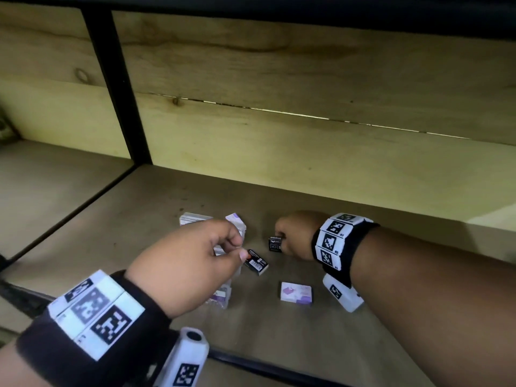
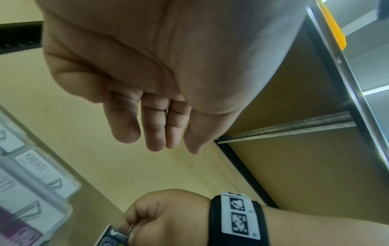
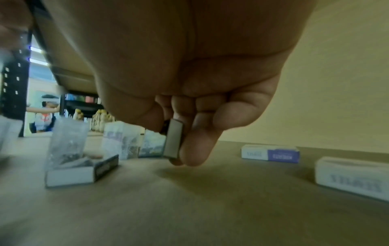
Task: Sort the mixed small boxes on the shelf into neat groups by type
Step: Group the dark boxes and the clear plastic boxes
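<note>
My right hand (image 1: 290, 236) pinches a small black box (image 1: 275, 243) between thumb and fingers and holds it on edge just over the shelf board (image 1: 363, 344). The right wrist view shows the same box (image 3: 173, 139) in my fingers (image 3: 195, 149). A second black box (image 1: 257, 263) lies flat on the shelf, right in front of my left hand (image 1: 240, 248). That hand hovers with loosely curled fingers (image 2: 155, 141) and holds nothing. Clear and white-purple boxes (image 1: 236, 222) stand behind and under the left hand, partly hidden.
A white and purple box (image 1: 296, 292) lies flat by my right wrist. Two more white boxes (image 3: 270, 153) (image 3: 353, 176) lie to the right near the wooden back wall (image 1: 307, 152). A black upright post (image 1: 120, 88) splits the shelf on the left.
</note>
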